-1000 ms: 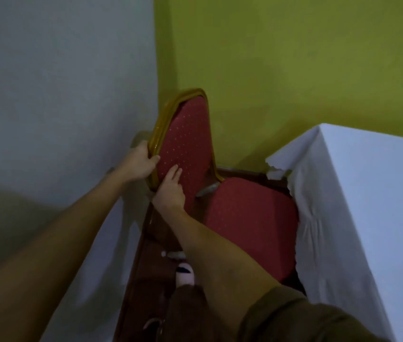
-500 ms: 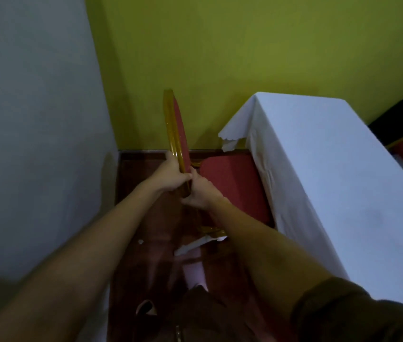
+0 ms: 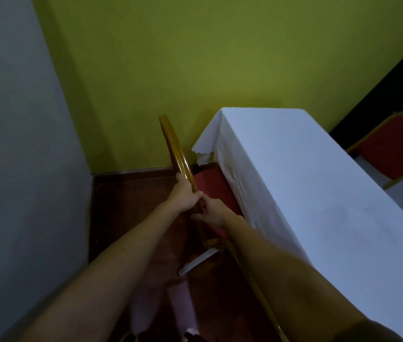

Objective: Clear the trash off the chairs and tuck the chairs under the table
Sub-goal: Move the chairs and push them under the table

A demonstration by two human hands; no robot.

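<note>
A chair with a gold frame [image 3: 174, 149] and a red seat [image 3: 216, 188] stands edge-on in the room's corner, its seat partly under the overhang of the white tablecloth. My left hand [image 3: 185, 192] grips the backrest frame from the left. My right hand [image 3: 211, 213] holds the same frame just below, on the seat side. The table [image 3: 306, 183] is draped in white cloth and runs from the corner toward the lower right. No trash shows on the visible part of the seat.
A grey wall [image 3: 22, 144] on the left and a yellow-green wall [image 3: 195, 70] behind close in the corner. Dark wooden floor [image 3: 133, 206] lies between wall and chair. A second red chair [image 3: 393, 149] stands beyond the table at right. My pale-socked foot [image 3: 180, 314] is below.
The chair has swung from facing me to edge-on and moved closer to the table, so less red seat shows. Both hands have stayed on the backrest frame.
</note>
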